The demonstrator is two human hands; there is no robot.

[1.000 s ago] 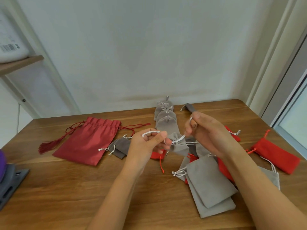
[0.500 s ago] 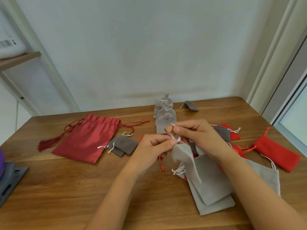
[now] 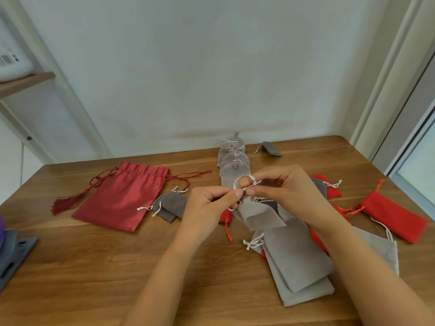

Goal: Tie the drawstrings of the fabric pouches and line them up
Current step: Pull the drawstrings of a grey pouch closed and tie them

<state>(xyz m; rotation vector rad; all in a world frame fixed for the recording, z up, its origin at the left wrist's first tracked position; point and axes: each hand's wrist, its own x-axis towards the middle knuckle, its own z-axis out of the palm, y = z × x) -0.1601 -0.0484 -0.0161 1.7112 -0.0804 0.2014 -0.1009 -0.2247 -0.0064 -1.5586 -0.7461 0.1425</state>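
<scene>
Fingers (image 3: pixel 238 193) of both hands come together at the neck of a small grey pouch (image 3: pixel 257 215). The left hand (image 3: pixel 207 205) pinches its white drawstring (image 3: pixel 235 184) between thumb and forefinger. The right hand (image 3: pixel 290 194) pinches the same cord from the other side, with its other fingers curled. The cord forms a small loop, and a fingertip shows inside it. The pouch hangs from this grip just above the table (image 3: pixel 94 267), with its bottom end flopping towards 5 o'clock.

Taking the hands as the centre, at 12 o'clock a row of tied grey pouches (image 3: pixel 233 165) overlaps in a line running towards the wall. A lone grey pouch (image 3: pixel 270 149) lies at 1 o'clock, apart from the row. At 5 o'clock, partly under the right forearm, lie flat grey pouches (image 3: pixel 299 267) stacked on one another, with red fabric showing beneath them.

At 3 o'clock there is a small red pouch (image 3: pixel 329 188), and further out a longer red pouch (image 3: pixel 395 217) near the table's edge. At 9 o'clock two dark grey pouches (image 3: pixel 169 204) overlap, touching a big red pouch (image 3: pixel 124 196) whose tasselled cord trails to the left. A grey object (image 3: pixel 14 250) sits at the table's edge at 8 o'clock
</scene>
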